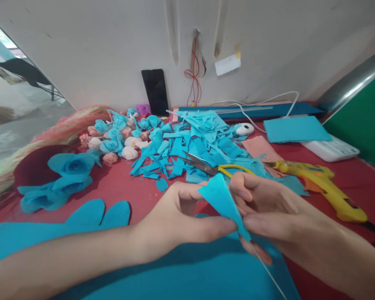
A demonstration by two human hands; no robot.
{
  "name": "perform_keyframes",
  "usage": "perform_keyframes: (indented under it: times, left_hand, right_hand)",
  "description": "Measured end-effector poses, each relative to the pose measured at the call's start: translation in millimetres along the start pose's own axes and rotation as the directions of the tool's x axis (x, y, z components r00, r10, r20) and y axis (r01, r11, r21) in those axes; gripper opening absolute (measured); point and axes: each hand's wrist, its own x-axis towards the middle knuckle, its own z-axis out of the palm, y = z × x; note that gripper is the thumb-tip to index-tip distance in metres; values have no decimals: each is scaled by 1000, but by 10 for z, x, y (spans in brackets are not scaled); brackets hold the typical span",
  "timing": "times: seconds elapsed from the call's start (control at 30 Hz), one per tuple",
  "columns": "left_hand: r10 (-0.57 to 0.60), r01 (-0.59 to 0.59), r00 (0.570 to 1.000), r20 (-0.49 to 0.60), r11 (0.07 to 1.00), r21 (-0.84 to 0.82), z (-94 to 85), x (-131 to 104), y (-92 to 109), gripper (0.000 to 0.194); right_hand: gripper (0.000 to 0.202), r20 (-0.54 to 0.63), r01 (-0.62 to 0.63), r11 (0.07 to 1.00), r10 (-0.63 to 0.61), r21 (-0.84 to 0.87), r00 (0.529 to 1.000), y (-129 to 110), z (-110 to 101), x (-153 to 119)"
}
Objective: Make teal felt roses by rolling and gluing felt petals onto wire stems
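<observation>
A rolled piece of blue paper [222, 199], wide at the top and narrow at the bottom, is pinched between my two hands. My left hand [187, 214] presses its thumb on the lower part of the paper. On the other side, my right hand [265, 208] grips the narrow end with its thumb, its other fingers curled behind. A thin pale stem [268, 271] runs down from the paper's tip. Beneath my hands lies a large blue sheet [175, 271]. Yellow-handled scissors [206, 166] rest just beyond them.
Blue paper scraps [200, 137] are piled behind the scissors. Small paper roses [115, 137] and larger blue flowers [68, 175] lie at the left. A yellow glue gun [325, 183] with a cord is at the right. A black phone [155, 91] leans on the wall.
</observation>
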Motion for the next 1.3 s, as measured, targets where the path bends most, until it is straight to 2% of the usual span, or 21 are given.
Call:
perform_keyframes:
  times: [0.23, 0.43, 0.73, 0.83, 1.0, 1.13, 1.3]
  left_hand:
    - [-30, 30, 999, -23, 999, 11, 17, 3, 14, 5]
    - [-52, 53, 997, -53, 998, 32, 35, 6, 20, 8]
    - [-78, 78, 995, -69, 997, 4, 0, -18, -1, 5]
    - [-95, 95, 991, -90, 995, 0, -5, -22, -1, 4]
    - [-114, 115, 985, -128, 993, -7, 8, -7, 6, 7]
    - [-99, 101, 985, -141, 995, 3, 30, 10, 15, 6]
    - [-101, 103, 977, -186, 995, 3, 36, 11, 19, 4]
  right_hand:
    - [26, 4, 9, 1000, -9, -13, 1000, -1, -17, -15]
    - [28, 15, 26, 1000, -26, -1, 1000, 5, -5, -6]
    - [23, 30, 42, 991, -38, -125, 999, 20, -80, -55]
    - [21, 7, 38, 988, -37, -147, 999, 7, -85, -52]
    - [32, -6, 24, 990, -26, -141, 1000, -13, -42, 0]
    - [20, -66, 13, 972, -29, -235, 997, -20, -39, -36]
    - [19, -136, -5, 947, -41, -321, 990, -31, -49, -99]
